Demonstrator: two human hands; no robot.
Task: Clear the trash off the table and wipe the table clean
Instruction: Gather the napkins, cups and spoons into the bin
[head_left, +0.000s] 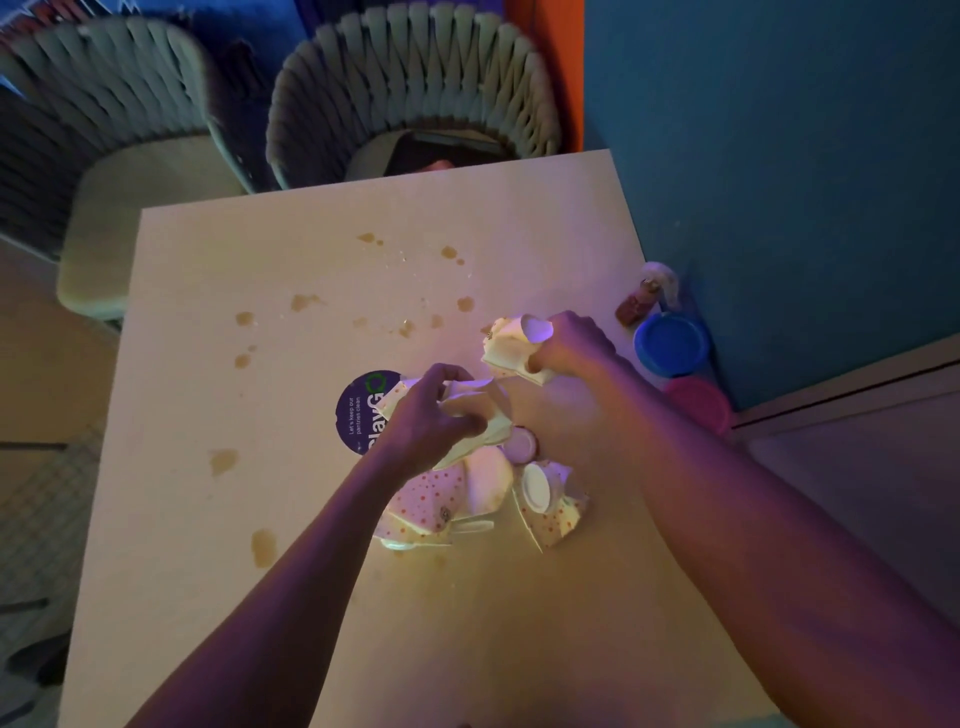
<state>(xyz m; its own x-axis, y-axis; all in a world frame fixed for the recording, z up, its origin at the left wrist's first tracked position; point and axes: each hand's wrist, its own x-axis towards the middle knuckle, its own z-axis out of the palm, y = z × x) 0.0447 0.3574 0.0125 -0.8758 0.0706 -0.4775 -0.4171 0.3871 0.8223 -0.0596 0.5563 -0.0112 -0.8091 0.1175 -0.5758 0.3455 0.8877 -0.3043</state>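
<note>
A pale table (218, 545) carries several brown spill stains (305, 301) across its far half. Near its middle lies a heap of crushed paper cups with red dots (441, 499), one more on its side (550, 499) and a small round lid (521, 444). My left hand (426, 421) grips a crumpled paper cup (470, 402) just above the heap. To the right and a little farther off, my right hand (569, 345) holds another crushed paper cup (511, 340) lifted off the table.
A round dark sticker (358, 410) sits on the table beside my left hand. At the right edge stand a blue-lidded tub (670, 343), a pink one (698, 405) and a small bottle (636, 304). Two woven chairs (415, 88) stand behind; a teal wall (779, 156) is right.
</note>
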